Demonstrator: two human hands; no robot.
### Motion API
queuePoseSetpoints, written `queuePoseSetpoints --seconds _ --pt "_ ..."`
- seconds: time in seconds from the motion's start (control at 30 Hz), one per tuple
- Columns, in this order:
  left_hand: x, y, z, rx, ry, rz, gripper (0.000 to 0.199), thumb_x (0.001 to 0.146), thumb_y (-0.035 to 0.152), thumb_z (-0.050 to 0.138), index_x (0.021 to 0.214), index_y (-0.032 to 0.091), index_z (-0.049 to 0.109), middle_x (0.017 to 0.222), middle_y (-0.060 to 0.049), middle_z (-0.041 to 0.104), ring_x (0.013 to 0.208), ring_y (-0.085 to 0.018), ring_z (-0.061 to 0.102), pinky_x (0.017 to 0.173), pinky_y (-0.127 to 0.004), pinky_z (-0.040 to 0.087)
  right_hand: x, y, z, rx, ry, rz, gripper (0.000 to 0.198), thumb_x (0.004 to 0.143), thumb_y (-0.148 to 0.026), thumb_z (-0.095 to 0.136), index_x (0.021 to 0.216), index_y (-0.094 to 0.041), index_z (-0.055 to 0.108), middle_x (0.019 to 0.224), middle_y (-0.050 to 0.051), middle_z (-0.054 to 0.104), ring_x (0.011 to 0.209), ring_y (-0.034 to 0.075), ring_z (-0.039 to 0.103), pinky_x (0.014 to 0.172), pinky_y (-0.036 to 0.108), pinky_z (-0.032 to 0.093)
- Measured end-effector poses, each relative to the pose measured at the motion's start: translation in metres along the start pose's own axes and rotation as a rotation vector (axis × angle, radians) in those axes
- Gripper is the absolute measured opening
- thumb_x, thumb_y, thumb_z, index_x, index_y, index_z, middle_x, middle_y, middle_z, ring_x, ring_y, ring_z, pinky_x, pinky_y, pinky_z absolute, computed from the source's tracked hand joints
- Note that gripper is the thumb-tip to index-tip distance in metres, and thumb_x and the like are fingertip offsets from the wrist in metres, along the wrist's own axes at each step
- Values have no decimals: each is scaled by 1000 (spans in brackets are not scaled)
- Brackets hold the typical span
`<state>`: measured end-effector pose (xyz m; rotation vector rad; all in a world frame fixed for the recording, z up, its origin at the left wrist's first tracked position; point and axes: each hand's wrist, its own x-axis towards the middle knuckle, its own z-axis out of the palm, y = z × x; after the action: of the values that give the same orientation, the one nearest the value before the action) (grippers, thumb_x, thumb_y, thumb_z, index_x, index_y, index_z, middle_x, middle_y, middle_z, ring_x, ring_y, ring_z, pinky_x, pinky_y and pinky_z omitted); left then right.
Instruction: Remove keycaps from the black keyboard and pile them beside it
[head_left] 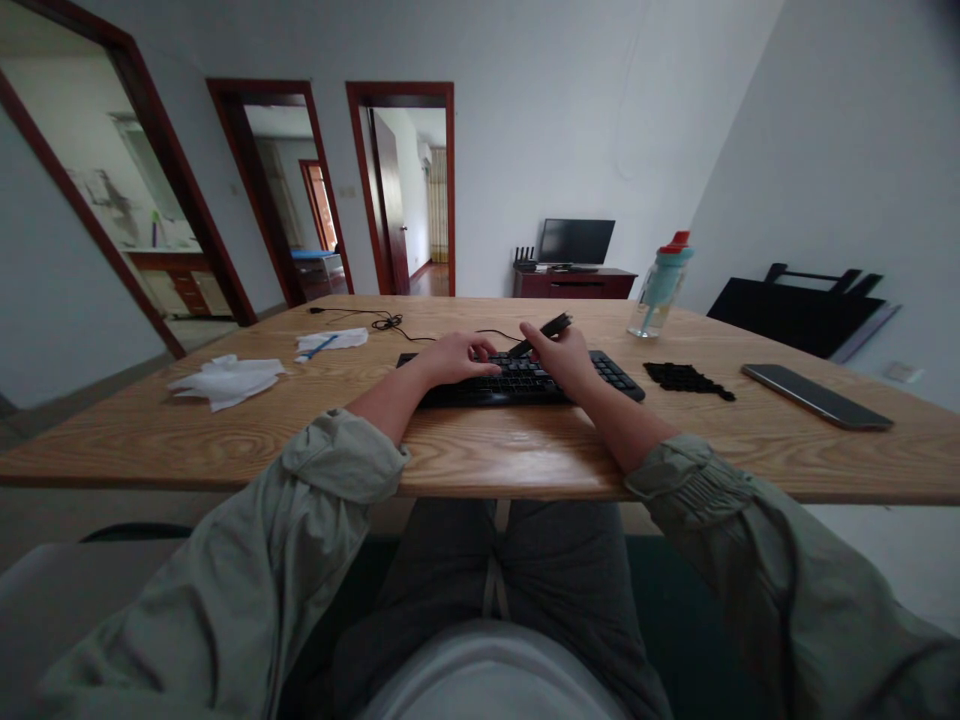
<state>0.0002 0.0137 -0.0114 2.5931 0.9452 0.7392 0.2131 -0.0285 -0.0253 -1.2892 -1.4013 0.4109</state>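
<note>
Tissue (227,381), left of frame: crumpled, soft. Left hand (454,358), centre: fingers bent over the keyboard; cannot tell whether it pinches anything. Keyboard (525,388), centre: flat, probably stiff, light and apt to slide; best held by its edges. Brush (556,327), centre, slanting above it: black, presumably rigid, light; hold mid-length. Right hand (564,360), right of centre: closed round the brush.

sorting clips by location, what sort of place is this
Probably a living or dining room in a home: a wood-grain table, a screen on a low cabinet, and an open inner door.
</note>
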Motion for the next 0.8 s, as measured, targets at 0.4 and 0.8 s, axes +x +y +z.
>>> queuePoseSetpoints --seconds 0.4,0.8 --pt "2 -3 8 93 12 31 23 80 27 63 101 19 70 84 -2 70 72 -14 60 71 -26 46 -7 -8 1 353 -271 22 46 70 -52 75 97 -17 65 69 1 67 43 7 45 40 22 33" --pt "1 -4 5 23 54 -19 33 79 27 64 110 17 67 91 -4 71 73 -13 61 73 -27 49 -1 -6 -5 -123 -105 -238 41 77 -55 64 62 -18 58 56 2 60 54 13 51 50 25 36"
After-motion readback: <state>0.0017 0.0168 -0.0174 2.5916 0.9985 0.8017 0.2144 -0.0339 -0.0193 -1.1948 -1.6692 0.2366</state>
